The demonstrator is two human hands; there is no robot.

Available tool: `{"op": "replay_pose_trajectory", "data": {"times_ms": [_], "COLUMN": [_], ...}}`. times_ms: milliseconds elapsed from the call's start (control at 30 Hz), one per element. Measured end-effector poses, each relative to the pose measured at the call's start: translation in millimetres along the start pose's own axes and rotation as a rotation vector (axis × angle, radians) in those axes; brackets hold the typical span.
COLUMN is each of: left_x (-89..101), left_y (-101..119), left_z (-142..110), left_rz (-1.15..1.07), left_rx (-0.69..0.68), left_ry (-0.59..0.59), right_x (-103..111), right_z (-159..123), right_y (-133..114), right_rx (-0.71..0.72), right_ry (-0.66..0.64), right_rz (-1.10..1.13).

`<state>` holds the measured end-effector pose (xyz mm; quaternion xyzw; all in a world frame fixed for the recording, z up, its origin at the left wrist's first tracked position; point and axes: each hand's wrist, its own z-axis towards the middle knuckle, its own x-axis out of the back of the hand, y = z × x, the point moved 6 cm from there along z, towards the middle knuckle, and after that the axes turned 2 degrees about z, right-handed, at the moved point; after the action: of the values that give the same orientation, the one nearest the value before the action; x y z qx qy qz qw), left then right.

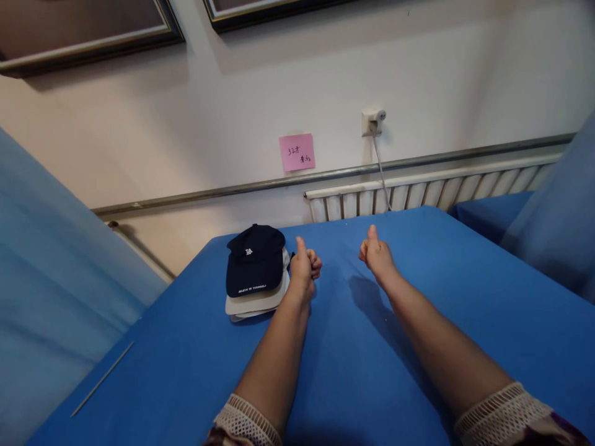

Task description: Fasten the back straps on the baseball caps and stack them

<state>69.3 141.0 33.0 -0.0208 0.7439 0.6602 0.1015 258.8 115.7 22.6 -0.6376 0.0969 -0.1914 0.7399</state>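
Both of my arms reach forward over a blue-covered table (pixel 334 359). My left hand (pixel 304 266) is curled into a fist with its thumb pointing up, and nothing shows in it. Just left of it lies a stack of baseball caps. The top cap (pixel 255 263) is dark navy with small white lettering on its front and brim. Beneath it the pale brim of a white cap (pixel 255 302) sticks out, with further brims under that. To the right, my right hand (pixel 375 253) makes the same thumb-up fist, holding nothing visible, apart from the caps.
A thin stick (pixel 102 379) lies near the table's left edge. Behind the table are a white radiator (pixel 404 195), a metal rail (pixel 260 186), a pink note (pixel 296 152) and a socket (pixel 372 122) with a plugged cord. Blue curtains (pixel 56 266) hang at both sides.
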Motion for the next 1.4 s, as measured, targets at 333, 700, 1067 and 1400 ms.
{"op": "replay_pose_trajectory", "data": {"times_ms": [333, 700, 1067, 1400], "left_x": [41.0, 110.4, 117.5, 88.3], "left_y": [-59, -11, 6, 21], "left_z": [-44, -110, -69, -76], "left_rz": [0.013, -0.243, -0.216, -0.033], "left_rx": [0.149, -0.075, -0.035, -0.338], "left_ry": [0.122, 0.534, 0.567, 0.329], "right_x": [-12, -3, 0, 43], "right_z": [-69, -71, -70, -44], "right_y": [75, 90, 91, 95], "right_rx": [-0.308, -0.433, -0.465, -0.41], "right_ry": [-0.238, -0.322, -0.328, 0.042], "right_rz": [0.031, 0.359, 0.4, 0.552]}}
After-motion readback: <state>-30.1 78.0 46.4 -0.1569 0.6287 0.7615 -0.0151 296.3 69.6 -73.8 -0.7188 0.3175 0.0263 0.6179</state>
